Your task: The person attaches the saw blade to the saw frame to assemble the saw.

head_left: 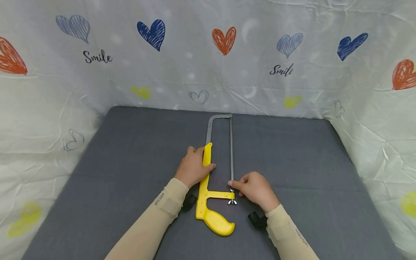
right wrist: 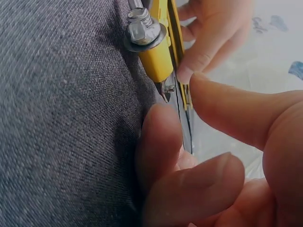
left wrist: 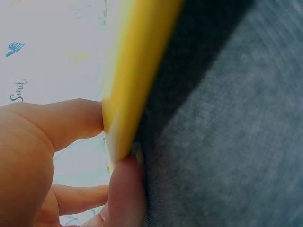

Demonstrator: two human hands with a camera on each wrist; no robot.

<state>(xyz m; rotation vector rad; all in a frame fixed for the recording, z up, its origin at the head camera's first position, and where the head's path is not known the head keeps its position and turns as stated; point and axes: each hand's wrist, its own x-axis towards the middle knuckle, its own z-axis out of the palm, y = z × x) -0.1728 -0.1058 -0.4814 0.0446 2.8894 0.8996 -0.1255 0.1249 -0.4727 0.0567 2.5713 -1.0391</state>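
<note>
A hacksaw with a yellow frame (head_left: 205, 195) lies flat on the grey mat (head_left: 292, 162), its yellow handle nearest me. My left hand (head_left: 199, 161) grips the yellow top bar (left wrist: 132, 71), thumb on one side and fingers on the other. My right hand (head_left: 232, 185) pinches the lower end of the thin blade (head_left: 231, 151), just above the wing nut (head_left: 232, 202). In the right wrist view, thumb and forefinger of my right hand (right wrist: 182, 101) close on the blade beside the yellow post (right wrist: 156, 59) and its bolt (right wrist: 142, 28).
A white cloth printed with hearts (head_left: 224, 39) walls the mat at the back and on both sides. The steel end of the saw frame (head_left: 221, 116) reaches close to the mat's far edge. Bare mat lies left and right of the saw.
</note>
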